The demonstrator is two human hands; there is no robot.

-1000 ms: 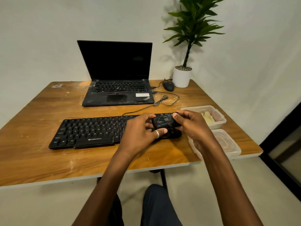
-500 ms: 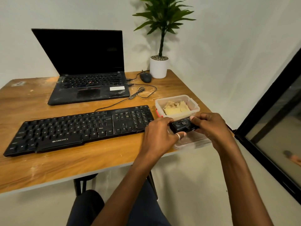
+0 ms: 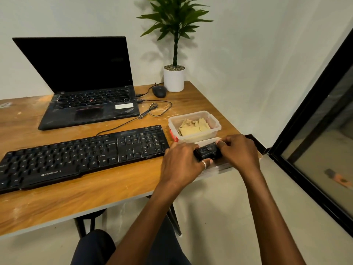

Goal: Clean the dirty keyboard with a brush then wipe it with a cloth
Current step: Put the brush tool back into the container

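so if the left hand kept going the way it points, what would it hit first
The left hand grips the small black object; straight on, past that, it would likely meet the right hand holding the other end.

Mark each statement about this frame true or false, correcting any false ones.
1. The left hand and the right hand both grip the small black object. True.
2. The cloth lies spread over the keyboard. False: it sits crumpled in the clear container, right of the keyboard.
3. The laptop is closed. False: its lid stands open, screen dark.
4. The mouse rests beside the white plant pot. True.
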